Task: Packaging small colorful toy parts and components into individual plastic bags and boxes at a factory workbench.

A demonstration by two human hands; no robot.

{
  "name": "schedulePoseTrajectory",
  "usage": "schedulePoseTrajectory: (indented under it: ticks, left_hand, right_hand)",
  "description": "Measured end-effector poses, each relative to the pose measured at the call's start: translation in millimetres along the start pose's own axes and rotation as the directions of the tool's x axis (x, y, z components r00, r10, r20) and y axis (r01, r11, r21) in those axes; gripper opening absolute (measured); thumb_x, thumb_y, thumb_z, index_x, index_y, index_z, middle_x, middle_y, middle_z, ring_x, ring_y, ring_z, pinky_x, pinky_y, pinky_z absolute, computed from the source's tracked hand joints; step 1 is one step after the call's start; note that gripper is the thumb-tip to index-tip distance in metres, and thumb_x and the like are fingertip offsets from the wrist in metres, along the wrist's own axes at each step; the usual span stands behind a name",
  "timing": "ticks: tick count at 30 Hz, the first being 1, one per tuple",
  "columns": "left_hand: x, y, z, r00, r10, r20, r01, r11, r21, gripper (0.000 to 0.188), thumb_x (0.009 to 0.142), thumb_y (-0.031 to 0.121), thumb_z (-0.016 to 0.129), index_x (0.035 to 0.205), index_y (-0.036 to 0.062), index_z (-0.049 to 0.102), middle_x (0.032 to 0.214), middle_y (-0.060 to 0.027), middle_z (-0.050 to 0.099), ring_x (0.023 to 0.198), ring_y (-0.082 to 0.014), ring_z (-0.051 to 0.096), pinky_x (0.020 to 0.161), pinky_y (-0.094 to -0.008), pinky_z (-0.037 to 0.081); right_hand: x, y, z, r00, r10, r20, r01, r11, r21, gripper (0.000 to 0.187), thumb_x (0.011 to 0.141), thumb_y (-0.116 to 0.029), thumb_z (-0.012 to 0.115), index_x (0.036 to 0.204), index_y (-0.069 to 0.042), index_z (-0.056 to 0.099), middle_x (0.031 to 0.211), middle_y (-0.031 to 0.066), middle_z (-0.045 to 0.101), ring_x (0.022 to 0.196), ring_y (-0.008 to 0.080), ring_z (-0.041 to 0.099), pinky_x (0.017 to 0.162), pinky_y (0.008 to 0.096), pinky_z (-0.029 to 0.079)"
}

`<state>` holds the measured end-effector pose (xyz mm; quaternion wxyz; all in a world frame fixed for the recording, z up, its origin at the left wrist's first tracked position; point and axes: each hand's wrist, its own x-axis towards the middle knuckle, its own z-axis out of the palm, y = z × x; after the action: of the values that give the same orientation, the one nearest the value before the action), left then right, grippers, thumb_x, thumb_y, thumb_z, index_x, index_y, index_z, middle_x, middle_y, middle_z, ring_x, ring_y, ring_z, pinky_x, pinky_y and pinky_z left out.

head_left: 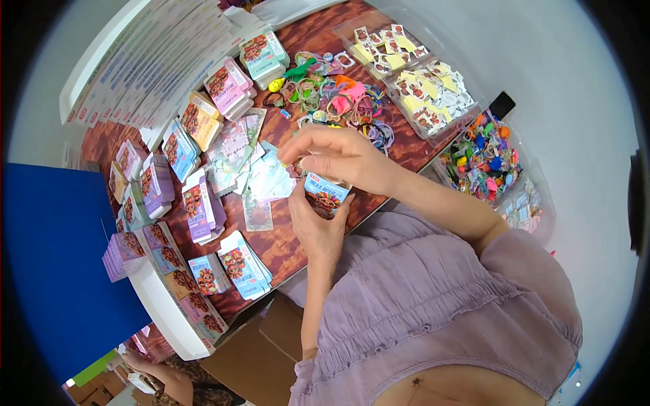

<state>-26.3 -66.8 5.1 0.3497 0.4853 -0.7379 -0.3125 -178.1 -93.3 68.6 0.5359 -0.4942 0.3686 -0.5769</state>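
My left hand (318, 230) is closed around a small blue carton (326, 193) with a colourful picture on its front, near the table's front edge. Just above the carton's upper end hovers my right hand (349, 159), its fingers bent and its thumb apart from them. Nothing clear shows between them, though the palm side is partly hidden. Beyond the left hand lie light-blue printed cards (271, 177) and a spread of pale patterned cards (233, 145). A tangle of coloured hair ties and small trinkets (332, 88) is heaped past my right hand.
Stacks of flat cartons in purple (203, 206), blue (245, 267), yellow (200, 120) and pink (229, 88) line the left side. Clear bins of small printed cards (433, 95) and coloured trinkets (484, 159) stand to the right. Another person's arm (162, 372) shows lower left.
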Motion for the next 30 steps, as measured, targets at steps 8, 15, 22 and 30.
schedulePoseTrajectory:
  ticks: [8, 15, 22, 30]
  left_hand:
    - [-3, -10, -2, 0.999, -0.021, -0.033, 0.019, 0.998, -0.057, 0.078, 0.067, 0.013, 0.087, 0.131, -0.0016, 0.046, 0.116, -0.0193, 0.055, 0.105, -0.0367, 0.056, 0.088, -0.0431, 0.047]
    - [-3, -13, -5, 0.997, 0.046, -0.062, -0.044, 0.999, 0.025, 0.078, 0.066, 0.009, 0.085, 0.132, -0.0023, 0.045, 0.117, -0.0200, 0.054, 0.105, -0.0387, 0.055, 0.089, -0.0439, 0.047]
    - [-12, -18, -1, 0.990, -0.100, -0.097, 0.083, 0.983, -0.167, 0.078, 0.066, 0.010, 0.087, 0.130, -0.0037, 0.045, 0.116, -0.0191, 0.054, 0.105, -0.0325, 0.058, 0.089, -0.0402, 0.048]
    - [-21, 4, -9, 0.972, -0.197, 0.131, 0.236, 0.752, -0.616, 0.060, 0.092, 0.002, 0.064, 0.140, -0.0052, 0.030, 0.129, -0.0204, 0.052, 0.115, -0.0260, 0.059, 0.097, -0.0360, 0.049]
  right_hand:
    - [-31, -12, -7, 0.976, -0.192, 0.104, 0.197, 0.561, -0.804, 0.023, 0.083, -0.019, 0.073, 0.099, -0.004, 0.069, 0.126, 0.0137, 0.057, 0.123, 0.0334, 0.047, 0.100, 0.0445, 0.039]
    - [-45, -1, 0, 0.996, -0.072, 0.061, 0.091, 0.560, -0.823, 0.024, 0.083, -0.020, 0.074, 0.097, -0.002, 0.066, 0.131, 0.0179, 0.054, 0.131, 0.0377, 0.041, 0.105, 0.0475, 0.035]
    - [-56, 2, 14, 0.968, -0.248, -0.039, 0.139, 0.658, -0.741, 0.023, 0.085, -0.012, 0.070, 0.103, -0.003, 0.059, 0.116, 0.0142, 0.060, 0.100, 0.0327, 0.061, 0.084, 0.0390, 0.050]
    - [-54, 10, 7, 0.933, -0.048, -0.358, -0.039, 0.972, -0.232, 0.018, 0.091, 0.000, 0.064, 0.108, -0.001, 0.059, 0.105, 0.0077, 0.064, 0.091, 0.0140, 0.064, 0.077, 0.0268, 0.050]
